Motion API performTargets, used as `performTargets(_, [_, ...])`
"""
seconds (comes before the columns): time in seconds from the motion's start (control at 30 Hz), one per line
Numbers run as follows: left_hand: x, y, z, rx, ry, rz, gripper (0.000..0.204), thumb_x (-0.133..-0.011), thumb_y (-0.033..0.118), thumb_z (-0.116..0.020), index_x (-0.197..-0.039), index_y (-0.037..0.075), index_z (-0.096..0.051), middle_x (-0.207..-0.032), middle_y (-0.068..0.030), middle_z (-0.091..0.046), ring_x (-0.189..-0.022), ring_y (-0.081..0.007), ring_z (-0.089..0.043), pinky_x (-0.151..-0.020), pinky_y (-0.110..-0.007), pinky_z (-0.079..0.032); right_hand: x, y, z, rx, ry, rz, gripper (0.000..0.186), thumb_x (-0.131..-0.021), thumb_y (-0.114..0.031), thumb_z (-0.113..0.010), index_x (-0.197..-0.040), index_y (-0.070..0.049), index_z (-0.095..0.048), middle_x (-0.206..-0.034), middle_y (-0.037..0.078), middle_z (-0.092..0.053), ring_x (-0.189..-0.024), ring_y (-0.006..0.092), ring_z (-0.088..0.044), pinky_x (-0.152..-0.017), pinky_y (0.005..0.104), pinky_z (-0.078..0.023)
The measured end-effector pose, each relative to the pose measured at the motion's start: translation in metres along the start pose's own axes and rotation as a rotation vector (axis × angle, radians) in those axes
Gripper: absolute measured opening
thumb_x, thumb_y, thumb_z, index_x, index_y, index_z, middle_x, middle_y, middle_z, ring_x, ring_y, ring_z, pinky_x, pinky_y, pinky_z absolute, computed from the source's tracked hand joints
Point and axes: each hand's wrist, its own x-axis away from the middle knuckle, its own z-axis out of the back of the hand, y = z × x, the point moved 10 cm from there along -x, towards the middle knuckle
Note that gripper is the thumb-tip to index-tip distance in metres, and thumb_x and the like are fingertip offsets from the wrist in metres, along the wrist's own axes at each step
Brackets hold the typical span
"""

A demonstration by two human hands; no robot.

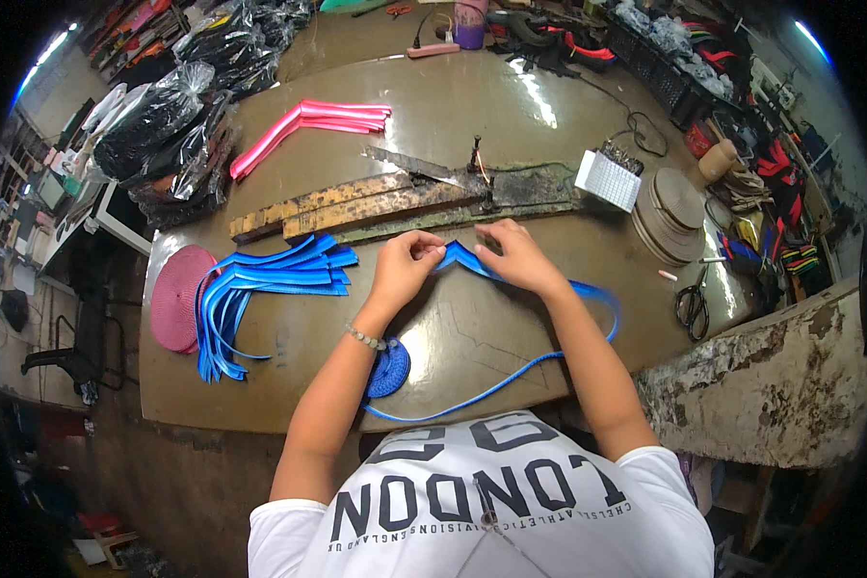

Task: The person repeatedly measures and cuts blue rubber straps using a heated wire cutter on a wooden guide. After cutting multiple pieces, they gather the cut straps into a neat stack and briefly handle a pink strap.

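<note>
Left hand [407,270]: thumb and forefinger pinched together on a blue strap [462,254], near its free end. Right hand [518,255]: thumb and fingers curled at the strap just opposite; whether they pinch it or only rest against it cannot be told. Between the hands the strap forms a peaked bend, apex away from the wearer, just on the near side of a worn, yellow-and-dark bar assembly [356,202] lying across the table [482,337]. From the right hand the strap runs out to the right, curves back toward the wearer, passes under the right forearm and returns leftward to a blue coil [388,374] beside the left forearm, below a beaded bracelet [364,337]. Left of the left hand: a pile of blue strap pieces [279,275], bent in the same manner, its left side against a flat maroon roll [180,299]. Beyond the bars, to the left: bent pink strips [342,118], grouped together. Right of the hands: a white gridded block [608,180] by the end of the bars, then stacked beige rolls [672,212]; nearer the wearer, black-handled scissors [691,310].
</note>
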Motion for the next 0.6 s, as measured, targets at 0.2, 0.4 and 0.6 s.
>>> performTargets(0.2, [-0.008, 0.02, -0.002, 0.181, -0.174, 0.044, 0.027, -0.082, 0.023, -0.071, -0.091, -0.003, -0.067, -0.078, -0.0023, -0.065, -0.068, -0.0056, -0.056, -0.062, -0.02, -0.046, -0.004, 0.017, -0.021, -0.697, -0.265, -0.248, 0.019, -0.084, -0.011, -0.065, -0.096, 0.003, -0.062, -0.078, 0.006, -0.064, -0.065, 0.0114, -0.061, -0.059, 0.0253, -0.049])
performTargets(0.4, [-0.045, 0.026, 0.037, 0.16, -0.101, 0.111, 0.024, -0.081, 0.027, -0.071, -0.086, 0.004, -0.068, -0.071, -0.001, -0.064, -0.056, -0.0034, -0.051, -0.048, -0.018, -0.036, -0.014, -0.011, 0.039, -0.756, -0.214, -0.295, 0.027, -0.081, -0.025, -0.071, -0.09, -0.001, -0.062, -0.066, 0.001, -0.059, -0.049, 0.004, -0.051, -0.042, 0.0165, -0.039])
performTargets(0.6, [-0.129, 0.008, 0.125, 0.186, 0.055, 0.203, 0.023, -0.077, 0.023, -0.075, -0.087, 0.003, -0.068, -0.074, -0.001, -0.065, -0.053, -0.0019, -0.041, -0.043, -0.018, -0.028, -0.04, 0.022, 0.103, -0.592, -0.083, -0.387, 0.031, -0.079, -0.03, -0.073, -0.085, -0.001, -0.063, -0.064, 0.001, -0.058, -0.048, 0.0052, -0.05, -0.044, 0.0177, -0.04])
